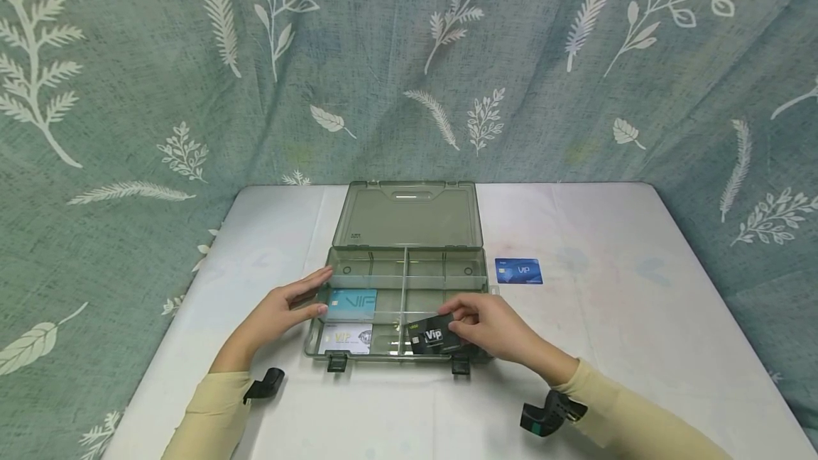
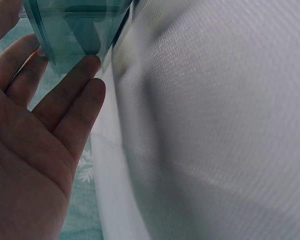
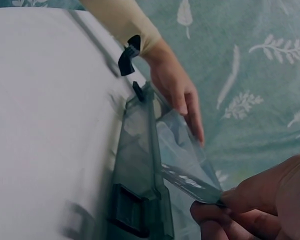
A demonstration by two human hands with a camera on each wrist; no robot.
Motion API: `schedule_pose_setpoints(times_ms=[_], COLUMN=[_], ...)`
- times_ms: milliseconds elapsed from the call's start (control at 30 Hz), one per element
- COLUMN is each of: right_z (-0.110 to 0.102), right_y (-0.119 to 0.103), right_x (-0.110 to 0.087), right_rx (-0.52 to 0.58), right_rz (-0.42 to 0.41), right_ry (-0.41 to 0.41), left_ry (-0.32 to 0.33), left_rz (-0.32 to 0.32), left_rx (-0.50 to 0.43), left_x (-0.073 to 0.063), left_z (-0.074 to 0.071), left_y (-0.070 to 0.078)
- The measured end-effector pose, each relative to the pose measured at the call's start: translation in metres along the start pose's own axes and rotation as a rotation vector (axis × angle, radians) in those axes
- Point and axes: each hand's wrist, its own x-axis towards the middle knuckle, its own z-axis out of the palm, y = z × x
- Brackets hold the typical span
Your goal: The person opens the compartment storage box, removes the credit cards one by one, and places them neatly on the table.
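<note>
A translucent grey-green divided case (image 1: pixel 404 268) lies with its lid raised at the back. My right hand (image 1: pixel 488 325) pinches a black VIP card (image 1: pixel 429 334) by its right end, tilted at the front right compartment. In the right wrist view the thumb and fingers grip the edge of that card (image 3: pixel 190 184). My left hand (image 1: pixel 281 311) rests at the left wall of the case, fingers extended; in the left wrist view its fingers touch the case's side (image 2: pixel 80 30). A light blue VIP card (image 1: pixel 351 304) lies in the middle left compartment, a white VIP card (image 1: pixel 346 338) in the front left one.
A dark blue VIP card (image 1: pixel 518 271) lies on the white table (image 1: pixel 594 304), right of the case. Two black latches, one of them the left latch (image 1: pixel 336 362), stick out from the case front. A patterned green curtain (image 1: pixel 396 91) hangs behind the table.
</note>
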Motion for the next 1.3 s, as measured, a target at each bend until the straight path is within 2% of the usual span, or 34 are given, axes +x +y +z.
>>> schedule_pose_setpoints(times_ms=[633, 1033, 1300], right_z=[-0.030, -0.055, -0.067], right_y=[0.006, 0.023, 0.037], right_x=[-0.012, -0.020, -0.025], right_rx=[0.002, 0.062, 0.051], right_rz=[0.014, 0.048, 0.061], right_ry=[0.061, 0.135, 0.199], left_ry=[-0.005, -0.005, -0.008], left_rz=[0.009, 0.008, 0.008], left_rx=[-0.002, 0.004, 0.012], left_x=[0.000, 0.000, 0.000], left_z=[0.000, 0.000, 0.000], left_y=[-0.001, 0.000, 0.000])
